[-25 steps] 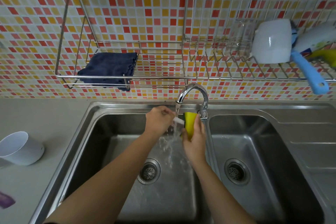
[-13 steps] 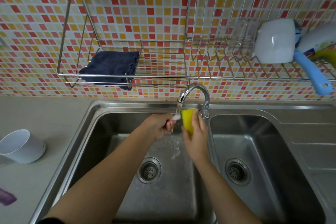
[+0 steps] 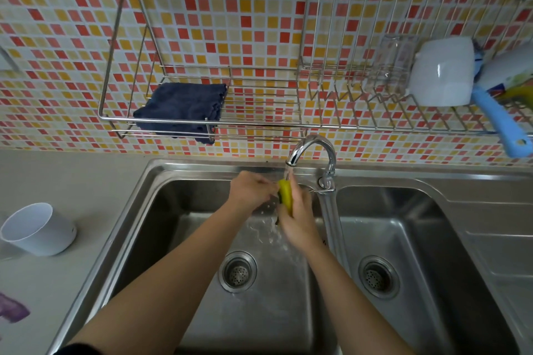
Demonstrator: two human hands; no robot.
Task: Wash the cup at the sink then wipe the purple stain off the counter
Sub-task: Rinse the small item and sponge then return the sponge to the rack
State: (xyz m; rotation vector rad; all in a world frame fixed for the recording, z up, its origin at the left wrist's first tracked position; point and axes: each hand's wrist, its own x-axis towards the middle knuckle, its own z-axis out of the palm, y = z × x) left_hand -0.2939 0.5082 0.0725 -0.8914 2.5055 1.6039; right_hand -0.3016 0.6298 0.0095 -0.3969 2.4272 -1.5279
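Observation:
A white cup (image 3: 37, 229) lies on its side on the grey counter (image 3: 86, 181), left of the sink. Near the counter's front left edge is the purple stain (image 3: 11, 308). Both my hands are under the running tap (image 3: 311, 150), over the left sink basin (image 3: 259, 311). My right hand (image 3: 298, 220) grips a yellow sponge (image 3: 285, 194) in the water stream. My left hand (image 3: 251, 190) has curled fingers pinching the sponge's left edge.
A wire wall rack (image 3: 259, 121) holds a folded dark blue cloth (image 3: 181, 108) at the left. At the right it holds a clear glass (image 3: 389, 66), a white mug (image 3: 442, 72) and a blue-handled brush (image 3: 499, 124). The right basin (image 3: 418, 239) holds nothing.
The sponge has turned edge-on under the stream, and water is running again. My left hand moved in from beside the spout to the sponge's edge.

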